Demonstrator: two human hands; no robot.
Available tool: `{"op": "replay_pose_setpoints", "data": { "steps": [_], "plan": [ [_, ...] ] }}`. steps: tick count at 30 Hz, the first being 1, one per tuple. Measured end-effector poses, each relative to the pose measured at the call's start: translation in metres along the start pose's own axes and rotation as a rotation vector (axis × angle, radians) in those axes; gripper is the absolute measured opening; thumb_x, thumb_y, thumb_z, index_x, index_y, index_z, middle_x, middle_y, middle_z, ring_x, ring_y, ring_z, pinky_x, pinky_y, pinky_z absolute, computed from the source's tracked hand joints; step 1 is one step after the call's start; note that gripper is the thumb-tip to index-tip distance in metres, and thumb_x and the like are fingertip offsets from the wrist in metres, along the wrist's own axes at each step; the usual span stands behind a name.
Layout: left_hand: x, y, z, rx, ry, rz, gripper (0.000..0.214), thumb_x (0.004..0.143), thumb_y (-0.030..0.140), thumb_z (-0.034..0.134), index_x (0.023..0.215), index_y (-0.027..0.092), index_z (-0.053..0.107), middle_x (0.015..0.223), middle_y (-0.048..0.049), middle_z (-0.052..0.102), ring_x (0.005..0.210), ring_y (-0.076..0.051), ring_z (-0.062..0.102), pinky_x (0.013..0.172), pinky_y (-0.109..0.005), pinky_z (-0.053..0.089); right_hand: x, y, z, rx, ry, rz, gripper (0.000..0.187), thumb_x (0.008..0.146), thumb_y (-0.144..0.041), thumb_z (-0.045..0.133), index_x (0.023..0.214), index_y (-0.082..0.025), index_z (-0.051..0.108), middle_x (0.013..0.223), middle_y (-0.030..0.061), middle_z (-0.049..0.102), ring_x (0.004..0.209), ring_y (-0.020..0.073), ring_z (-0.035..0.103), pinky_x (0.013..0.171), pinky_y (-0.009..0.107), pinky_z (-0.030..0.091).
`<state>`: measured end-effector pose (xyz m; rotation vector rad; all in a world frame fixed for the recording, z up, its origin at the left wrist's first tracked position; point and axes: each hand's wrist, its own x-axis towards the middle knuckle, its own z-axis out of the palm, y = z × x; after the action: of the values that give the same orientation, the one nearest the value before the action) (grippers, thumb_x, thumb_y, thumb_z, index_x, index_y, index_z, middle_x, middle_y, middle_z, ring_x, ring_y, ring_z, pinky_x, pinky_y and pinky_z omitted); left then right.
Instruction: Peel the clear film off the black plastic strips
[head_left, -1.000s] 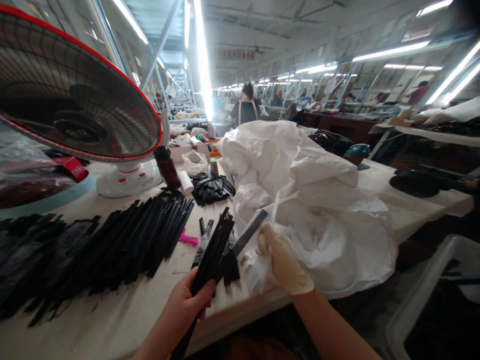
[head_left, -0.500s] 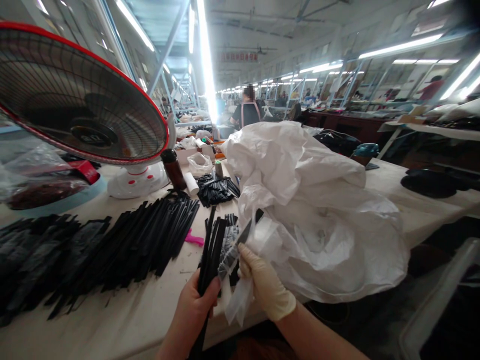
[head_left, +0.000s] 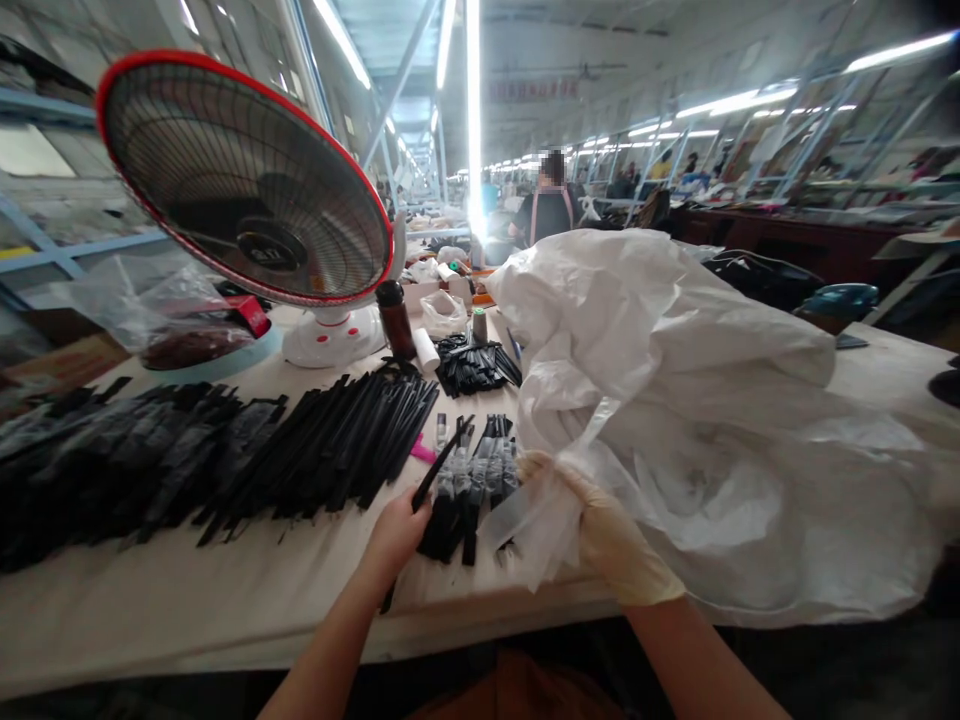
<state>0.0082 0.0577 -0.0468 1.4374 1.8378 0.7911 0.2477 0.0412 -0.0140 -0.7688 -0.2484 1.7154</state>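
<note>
My bare left hand [head_left: 399, 532] is closed around a few thin black strips [head_left: 441, 462], which stick out above and below the fist. My right hand [head_left: 611, 535], in a pale glove, grips some clear plastic strips [head_left: 536, 525] that hang down over its fingers. Its fingertips are partly hidden behind that plastic. Between the hands lie several black strip bundles [head_left: 491, 470], with clear plastic wrapped about their middles. Left of my left hand, a long row of loose black strips [head_left: 352, 430] covers the table.
A large white sack [head_left: 645, 330] is heaped on the right of the table [head_left: 315, 590]. At the back left stands a red-rimmed fan [head_left: 247, 190], beside a brown bottle [head_left: 395, 320] and a white roll [head_left: 426, 350]. A black pile [head_left: 476, 365] lies beyond the bundles. Another person [head_left: 551, 205] is farther off.
The view has swung left. The wrapped bundle between my hands now lies with the others on the table. My hands have moved apart, the left holding fewer strips, the right still with clear plastic.
</note>
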Motion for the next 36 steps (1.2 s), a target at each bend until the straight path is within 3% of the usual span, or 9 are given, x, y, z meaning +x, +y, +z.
{"op": "replay_pose_setpoints", "data": {
  "steps": [3,6,9,11,15,21,26,31,36],
  "plan": [
    [-0.007,0.0,-0.013,-0.035,-0.016,-0.009,0.031,0.079,0.038,0.052,0.096,0.014,0.059,0.073,-0.0044,0.066,0.057,-0.017,0.064,0.05,-0.023,0.045,0.0,0.001,-0.001,0.028,0.007,0.009,0.017,0.071,-0.022,0.073,0.087,-0.015,0.071,0.09,0.0072,0.074,0.087,0.0185,0.069,0.084,0.028,0.053],
    [-0.023,0.021,-0.018,-0.163,-0.057,0.047,0.037,0.077,0.046,0.055,0.096,0.014,0.057,0.068,0.0006,0.061,0.045,-0.01,0.051,0.045,-0.021,0.039,0.002,0.007,0.005,0.041,0.051,0.016,0.014,0.066,-0.021,0.078,0.078,-0.015,0.072,0.079,0.0036,0.075,0.074,0.0158,0.069,0.076,0.025,0.055],
    [-0.041,0.052,-0.001,-0.378,-0.235,0.053,0.035,0.072,0.046,0.062,0.09,0.015,0.058,0.052,0.0088,0.045,0.039,-0.007,0.037,0.039,-0.018,0.029,0.003,0.016,0.012,-0.056,0.057,-0.004,0.02,0.062,-0.028,0.08,0.075,-0.015,0.071,0.074,0.0035,0.073,0.066,0.0155,0.067,0.069,0.026,0.054],
    [-0.047,0.069,0.015,-0.441,-0.32,0.049,0.032,0.07,0.042,0.065,0.087,0.015,0.059,0.051,0.0093,0.042,0.04,-0.006,0.034,0.04,-0.018,0.027,0.003,0.02,0.015,-0.155,0.059,-0.036,0.028,0.062,-0.037,0.08,0.076,-0.014,0.071,0.073,0.0052,0.072,0.065,0.0181,0.066,0.065,0.03,0.054],
    [-0.045,0.085,0.033,-0.397,-0.308,0.13,0.019,0.069,0.032,0.065,0.077,0.016,0.06,0.058,0.0057,0.05,0.048,-0.008,0.042,0.047,-0.02,0.034,-0.006,0.025,0.012,-0.279,0.062,-0.116,0.038,0.063,-0.048,0.076,0.079,-0.014,0.071,0.072,0.006,0.07,0.063,0.0203,0.064,0.061,0.034,0.051],
    [-0.033,0.093,0.018,-0.397,-0.22,0.213,0.014,0.068,0.027,0.064,0.074,0.016,0.061,0.062,0.0041,0.056,0.057,-0.011,0.05,0.057,-0.023,0.04,-0.021,0.03,0.005,-0.569,-0.092,-0.043,0.026,0.065,-0.039,0.077,0.06,-0.016,0.066,0.05,-0.0041,0.054,0.048,0.0089,0.048,0.055,0.023,0.041],
    [-0.034,0.096,0.019,-0.475,-0.222,0.083,0.023,0.069,0.034,0.064,0.082,0.016,0.057,0.052,0.0088,0.044,0.042,-0.006,0.038,0.043,-0.019,0.031,-0.019,0.03,0.013,-0.496,-0.198,0.009,0.021,0.066,-0.033,0.077,0.079,-0.018,0.071,0.068,-0.0011,0.064,0.06,0.0119,0.055,0.06,0.024,0.042],
    [-0.037,0.098,0.013,-0.519,-0.303,0.102,0.031,0.074,0.044,0.06,0.087,0.017,0.053,0.06,0.0066,0.052,0.04,-0.004,0.036,0.038,-0.017,0.026,-0.011,0.02,0.009,-0.367,-0.097,-0.011,0.025,0.066,-0.039,0.076,0.072,-0.016,0.066,0.054,-0.0041,0.056,0.047,0.0087,0.045,0.049,0.023,0.038],
    [-0.06,0.081,-0.005,-0.538,-0.362,-0.029,0.03,0.076,0.043,0.059,0.092,0.019,0.05,0.054,0.0097,0.047,0.037,-0.002,0.031,0.038,-0.016,0.018,-0.003,-0.016,0.008,-0.19,0.116,-0.21,0.04,0.055,-0.045,0.081,0.055,-0.018,0.052,0.047,-0.0062,0.048,0.042,0.0073,0.04,0.041,0.022,0.033]
  ]
}}
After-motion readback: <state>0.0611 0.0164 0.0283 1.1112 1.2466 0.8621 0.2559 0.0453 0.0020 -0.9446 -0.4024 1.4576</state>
